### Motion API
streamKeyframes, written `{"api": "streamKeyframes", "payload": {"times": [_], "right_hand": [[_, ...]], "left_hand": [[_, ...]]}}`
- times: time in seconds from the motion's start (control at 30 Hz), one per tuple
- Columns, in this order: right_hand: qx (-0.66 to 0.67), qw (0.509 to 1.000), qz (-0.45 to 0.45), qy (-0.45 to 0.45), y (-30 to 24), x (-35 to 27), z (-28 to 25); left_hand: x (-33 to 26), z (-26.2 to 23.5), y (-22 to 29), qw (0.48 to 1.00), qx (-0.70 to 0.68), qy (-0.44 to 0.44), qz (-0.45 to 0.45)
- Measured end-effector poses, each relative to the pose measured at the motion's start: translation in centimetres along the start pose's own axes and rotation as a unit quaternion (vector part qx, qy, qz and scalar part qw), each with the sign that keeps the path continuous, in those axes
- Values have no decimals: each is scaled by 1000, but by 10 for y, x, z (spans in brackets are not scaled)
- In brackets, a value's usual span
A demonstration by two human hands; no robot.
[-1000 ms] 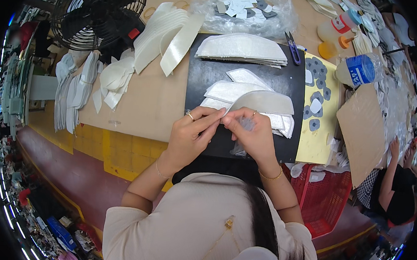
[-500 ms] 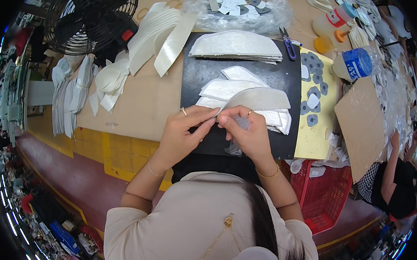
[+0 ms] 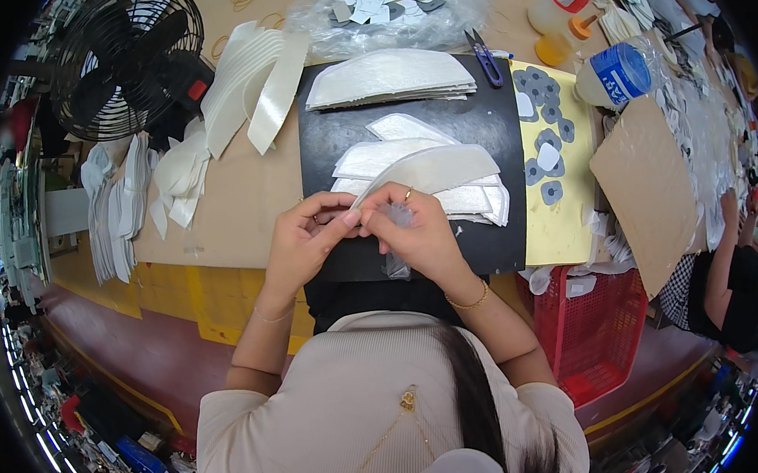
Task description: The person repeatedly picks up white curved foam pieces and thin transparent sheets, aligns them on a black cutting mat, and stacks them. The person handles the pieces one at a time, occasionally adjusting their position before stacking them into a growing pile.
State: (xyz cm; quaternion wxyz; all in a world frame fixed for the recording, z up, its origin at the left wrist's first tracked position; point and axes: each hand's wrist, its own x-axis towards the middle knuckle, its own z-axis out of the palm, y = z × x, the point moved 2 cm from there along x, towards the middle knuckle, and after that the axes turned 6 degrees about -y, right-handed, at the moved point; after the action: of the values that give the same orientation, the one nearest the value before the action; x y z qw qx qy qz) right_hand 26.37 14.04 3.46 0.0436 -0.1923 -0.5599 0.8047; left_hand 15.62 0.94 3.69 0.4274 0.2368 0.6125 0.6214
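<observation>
Both my hands meet over the near edge of a black work board (image 3: 315, 166). Between their fingertips they pinch the narrow end of a curved off-white fabric piece (image 3: 454, 165), which arcs away to the right. My left hand (image 3: 309, 236) is closed on that end from the left, and my right hand (image 3: 418, 239) is closed on it from the right. Under the held piece lies a fanned stack of whitish pieces (image 3: 384, 160). Farther off on the board sits a neater pile of similar pieces (image 3: 390, 81). Crumpled clear plastic (image 3: 396, 266) shows beside my right fingers.
Thread snips (image 3: 486, 61) lie at the board's far right corner. A yellow sheet (image 3: 564, 227) carries grey pads. Bottles (image 3: 614, 75) stand at the far right, a black fan (image 3: 128, 61) at the left. A red basket (image 3: 596, 340) is below the table. Another person (image 3: 728, 278) works at right.
The view has shifted, so the table things appear lower or farther left. My hands still pinch the end of the curved piece, with the left fingers slightly more curled.
</observation>
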Motion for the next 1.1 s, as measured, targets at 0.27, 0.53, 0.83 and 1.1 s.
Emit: {"api": "streamKeyframes", "payload": {"times": [0.27,0.53,0.83,1.1], "right_hand": [[-126,989,29,71,-2,-11,-7],[-165,984,-51,34,6,-12,-14],[8,993,-95,71,-8,-39,-38],[-194,954,-125,191,-69,-61,-78]], "left_hand": [[-2,2,-1,995,87,26,26],[-9,6,24,978,206,-23,25],[-5,-10,45,956,279,-7,95],[15,-13,88,944,282,-7,170]]}}
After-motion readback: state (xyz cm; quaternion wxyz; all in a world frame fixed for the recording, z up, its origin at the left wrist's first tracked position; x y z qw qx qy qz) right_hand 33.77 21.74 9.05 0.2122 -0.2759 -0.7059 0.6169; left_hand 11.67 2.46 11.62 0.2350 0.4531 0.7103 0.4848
